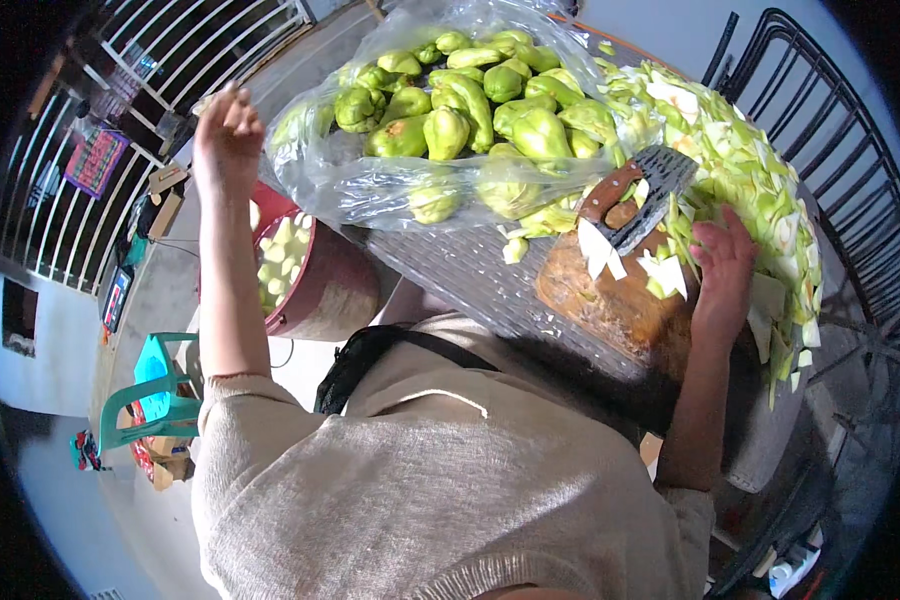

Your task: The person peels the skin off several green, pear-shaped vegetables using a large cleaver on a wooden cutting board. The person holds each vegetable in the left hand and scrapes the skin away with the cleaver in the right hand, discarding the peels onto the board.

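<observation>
My left hand (229, 131) is raised on the left with its fingers curled. Whether something is in it cannot be made out. On the right, my right hand (722, 255) has its fingers apart and holds nothing, beside a wooden chopping block (600, 300). A cleaver with a dark blade (656, 187) and a brown wooden handle (607, 193) lies on the block among cut peel pieces (664, 274). Beyond it, several green chayotes (450, 131) fill a clear plastic bag (345, 184). A heap of green and white peelings (750, 161) spreads along the right.
A red bucket (330, 289) of pale peeled pieces (281, 259) stands left of the grey woven-pattern tabletop (435, 262). Behind the peelings is a black metal-framed chair (832, 120). A teal plastic chair (150, 390) and a white barred grille (142, 135) are at left.
</observation>
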Motion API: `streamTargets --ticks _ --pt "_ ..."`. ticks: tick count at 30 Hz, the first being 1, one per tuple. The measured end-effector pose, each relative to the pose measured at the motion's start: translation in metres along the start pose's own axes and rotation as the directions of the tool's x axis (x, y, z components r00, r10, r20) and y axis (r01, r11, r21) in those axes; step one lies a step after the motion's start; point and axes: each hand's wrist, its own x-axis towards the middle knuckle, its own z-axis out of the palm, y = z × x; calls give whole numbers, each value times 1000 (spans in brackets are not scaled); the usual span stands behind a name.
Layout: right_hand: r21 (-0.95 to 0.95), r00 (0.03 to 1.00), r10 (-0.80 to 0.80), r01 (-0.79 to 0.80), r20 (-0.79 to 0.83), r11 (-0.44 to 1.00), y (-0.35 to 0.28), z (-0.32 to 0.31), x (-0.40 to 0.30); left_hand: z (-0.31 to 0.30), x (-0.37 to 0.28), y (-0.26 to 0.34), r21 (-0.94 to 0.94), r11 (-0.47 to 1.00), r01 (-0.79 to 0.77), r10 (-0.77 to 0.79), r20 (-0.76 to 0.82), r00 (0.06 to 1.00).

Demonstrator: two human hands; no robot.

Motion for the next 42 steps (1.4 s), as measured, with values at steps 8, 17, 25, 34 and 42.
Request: streamTargets --ticks 8,17,25,34,42 --pt "116 999 22 -26 35 993 -2 -1 -2 10 40 -118 994 -13 -109 -365 96 926" --pt "-100 997 -64 69 46 993 -13 7 -9 -40 83 -93 571 -763 -302 -263 153 953" --pt "-204 983 -119 146 140 968 -15 9 -4 -71 98 -108 575 -776 -260 -336 -28 941" --pt "-707 907 -182 411 379 576 -15 48 9 -16 56 -76 752 -602 -269 -232 158 960" --pt "-959 952 181 268 247 -98 8 125 56 83 29 -67 880 397 -260 40 267 963"
